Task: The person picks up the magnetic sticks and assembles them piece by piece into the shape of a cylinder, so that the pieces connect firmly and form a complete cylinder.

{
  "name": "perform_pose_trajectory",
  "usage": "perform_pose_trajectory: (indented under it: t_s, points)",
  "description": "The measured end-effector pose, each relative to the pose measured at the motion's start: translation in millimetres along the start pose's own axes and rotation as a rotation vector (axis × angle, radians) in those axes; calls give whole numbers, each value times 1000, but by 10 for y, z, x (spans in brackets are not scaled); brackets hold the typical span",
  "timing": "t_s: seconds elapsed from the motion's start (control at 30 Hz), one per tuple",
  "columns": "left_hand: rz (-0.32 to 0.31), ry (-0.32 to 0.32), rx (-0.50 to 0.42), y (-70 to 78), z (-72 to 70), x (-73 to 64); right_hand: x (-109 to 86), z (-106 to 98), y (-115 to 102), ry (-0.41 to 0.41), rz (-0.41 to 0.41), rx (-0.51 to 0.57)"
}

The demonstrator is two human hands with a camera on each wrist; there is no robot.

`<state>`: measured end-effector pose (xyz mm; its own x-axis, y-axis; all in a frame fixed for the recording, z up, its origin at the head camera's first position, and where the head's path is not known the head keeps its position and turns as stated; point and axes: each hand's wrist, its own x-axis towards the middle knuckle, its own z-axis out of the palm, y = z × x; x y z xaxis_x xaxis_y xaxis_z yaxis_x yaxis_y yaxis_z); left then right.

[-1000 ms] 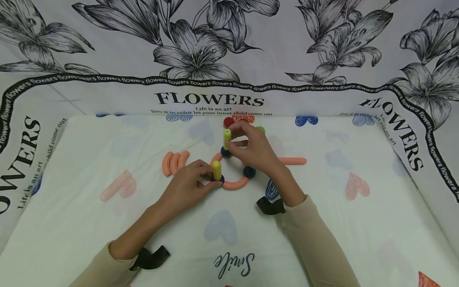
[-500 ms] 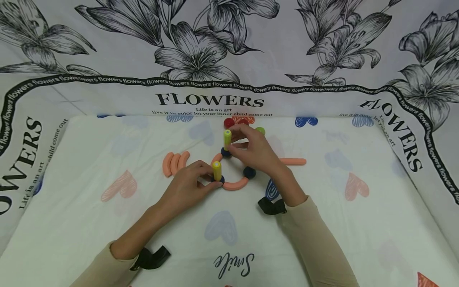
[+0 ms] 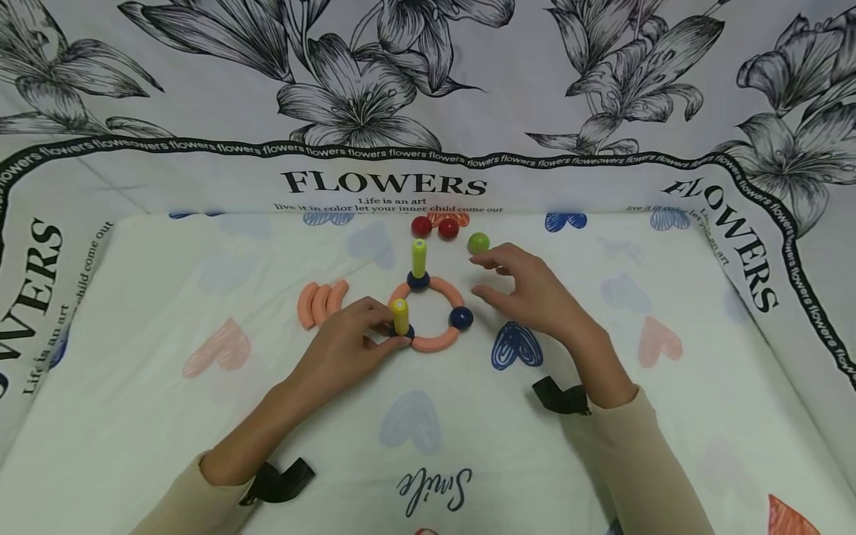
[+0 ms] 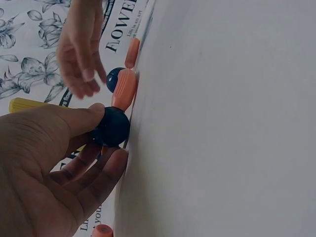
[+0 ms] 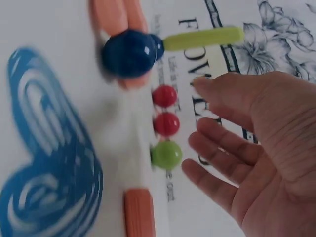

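Observation:
Curved orange pieces (image 3: 435,343) and dark blue balls (image 3: 461,318) form a ring on the cloth. My left hand (image 3: 351,338) pinches the ring's lower-left dark blue ball (image 4: 114,127) between thumb and fingers. A yellow rod (image 3: 400,317) stands upright on that ball. On the far ball (image 3: 418,281) a yellow-green rod (image 3: 419,257) also stands upright, with no hand on it. My right hand (image 3: 535,293) hovers to the right of the ring, fingers apart and holding nothing; its fingertips are near a green ball (image 3: 478,243).
Two red balls (image 3: 421,227) lie behind the ring, left of the green one. Several loose curved orange pieces (image 3: 322,303) sit together at the left. An orange stick (image 5: 139,212) shows in the right wrist view; my right hand hides it in the head view.
My right hand has let go of the yellow-green rod and moved right, uncovering the ring's far side and the red and green balls. My left hand keeps its hold.

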<state>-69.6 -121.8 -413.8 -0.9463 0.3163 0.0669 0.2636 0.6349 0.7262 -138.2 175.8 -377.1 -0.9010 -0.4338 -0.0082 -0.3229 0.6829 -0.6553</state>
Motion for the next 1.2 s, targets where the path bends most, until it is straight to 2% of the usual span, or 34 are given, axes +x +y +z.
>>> perform_pose_trajectory:
  t_s: [0.2,0.43,0.6,0.9,1.2]
  points:
    - [-23,-6,-5,-7,8,9,-227,-242,167,-46,93,-19]
    - [-40,-12,-17,-13,-16,-13,-298,-411,248,-68,200,-91]
    - [-33,-7,-9,-6,-18,-13,-289,-369,316,-98,186,-110]
    - [-29,-1,12,1,-19,-31,-274,-263,377,-98,184,-133]
    - [-18,6,-2,9,-7,-26,-260,-263,423,-96,172,-166]
